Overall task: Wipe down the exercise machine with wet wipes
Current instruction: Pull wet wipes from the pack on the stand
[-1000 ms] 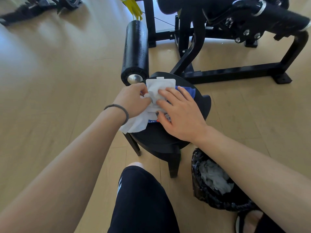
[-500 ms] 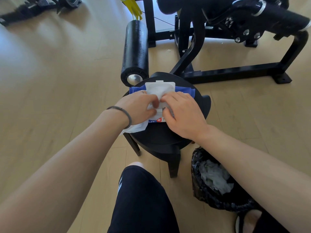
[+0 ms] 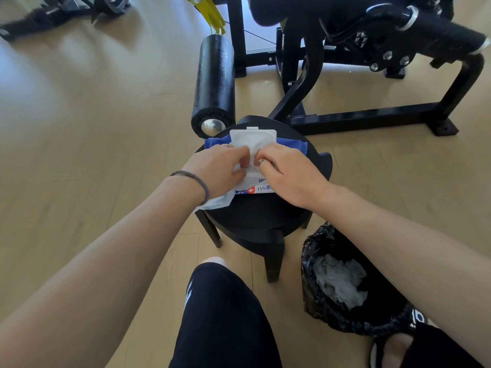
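A blue and white wet wipes pack (image 3: 265, 188) lies on a round black stool (image 3: 265, 216), its white lid (image 3: 252, 135) flipped open. My left hand (image 3: 218, 168) holds a white wet wipe (image 3: 216, 203) that trails out under the palm, fingers curled at the pack's opening. My right hand (image 3: 289, 171) meets it there, fingertips and thumb curled and pinching at the opening. What lies between the fingertips is hidden. The black exercise machine (image 3: 372, 118) stands behind the stool, its foam roller pad (image 3: 214, 83) just beyond the pack.
A bin lined with a black bag (image 3: 318, 309) holds crumpled used wipes and stands right of the stool by my sandalled foot (image 3: 393, 349). My knee in black shorts (image 3: 225, 301) is below the stool. Other gym gear (image 3: 53, 14) lies far left on the wood floor.
My right hand went from lying flat on the pack to curling its fingers at the opening. My left hand, with the wipe, slid in to meet it, and the wipe now trails under the palm.
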Motion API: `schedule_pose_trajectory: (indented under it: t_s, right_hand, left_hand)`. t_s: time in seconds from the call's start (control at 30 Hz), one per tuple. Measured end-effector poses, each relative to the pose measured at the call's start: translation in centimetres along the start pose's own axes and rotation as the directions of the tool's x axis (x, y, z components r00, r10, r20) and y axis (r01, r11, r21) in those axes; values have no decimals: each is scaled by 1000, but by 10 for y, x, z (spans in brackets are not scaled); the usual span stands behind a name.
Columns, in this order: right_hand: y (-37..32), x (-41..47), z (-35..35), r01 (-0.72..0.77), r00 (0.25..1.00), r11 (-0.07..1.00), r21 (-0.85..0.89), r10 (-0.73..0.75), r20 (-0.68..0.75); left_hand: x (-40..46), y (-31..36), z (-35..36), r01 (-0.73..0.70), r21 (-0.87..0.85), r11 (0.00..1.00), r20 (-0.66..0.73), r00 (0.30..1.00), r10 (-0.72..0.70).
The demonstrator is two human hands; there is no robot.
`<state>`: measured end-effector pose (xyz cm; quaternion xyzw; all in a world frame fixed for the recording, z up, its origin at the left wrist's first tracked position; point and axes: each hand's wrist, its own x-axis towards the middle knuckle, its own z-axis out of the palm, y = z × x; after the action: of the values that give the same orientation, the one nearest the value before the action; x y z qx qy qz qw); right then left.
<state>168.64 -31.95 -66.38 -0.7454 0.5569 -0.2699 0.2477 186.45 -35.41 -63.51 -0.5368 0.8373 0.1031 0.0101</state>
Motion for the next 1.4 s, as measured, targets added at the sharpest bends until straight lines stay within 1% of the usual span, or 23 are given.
schedule_pose_trajectory:
  t_s: [0.13,0.3,0.4,0.47,0.57,0.63,0.73,0.83,0.93,1.1,1.17,1.3,1.4]
  right_hand:
    - [-1,-2,-2,54,997,997,-46,-51,59]
    - [-13,5,-11,43,988,989,-144,-21,155]
    - [-20,14,-13,17,976,990,-142,14,218]
    - [-23,18,-14,-3,972,993,-114,29,234]
    - [-25,18,-18,-59,982,998,15,55,183]
    - [-26,15,-20,-91,973,993,76,73,220]
    - [-32,14,-21,-117,959,989,88,89,270]
    - [-37,15,-27,-111,953,993,50,92,290]
    - [-42,16,-31,-132,941,990,52,109,321]
    - [-44,18,-33,-180,929,983,33,159,335]
    - [-44,18,-35,-192,917,981,-16,185,353]
    - [-45,21,-34,-160,903,980,-119,194,382]
    - [-44,20,-34,-200,903,977,-72,213,375]
  left_hand:
    - [-5,-4,-1,52,-157,986,-175,981,-80]
    - [-12,-2,2,66,-219,974,-227,967,-116]
    - [-12,-3,3,56,-244,968,-248,961,-119]
    - [-12,-4,2,52,-254,966,-259,959,-119]
    - [-15,-4,-2,34,-284,958,-279,953,-116]
    - [-16,-5,-5,-3,-313,950,-311,945,-100]
    - [-18,-6,-7,-60,-357,932,-358,930,-78]
    - [-20,-6,-6,-75,-397,915,-369,925,-84]
    - [-21,-6,-7,-93,-474,876,-377,920,-107]
    - [-25,0,-2,-124,-508,853,-354,932,-75]
    - [-27,4,1,-131,-512,849,-362,929,-74]
    - [-26,7,5,-140,-515,846,-364,929,-68]
    - [-23,6,4,-123,-544,830,-359,928,-98]
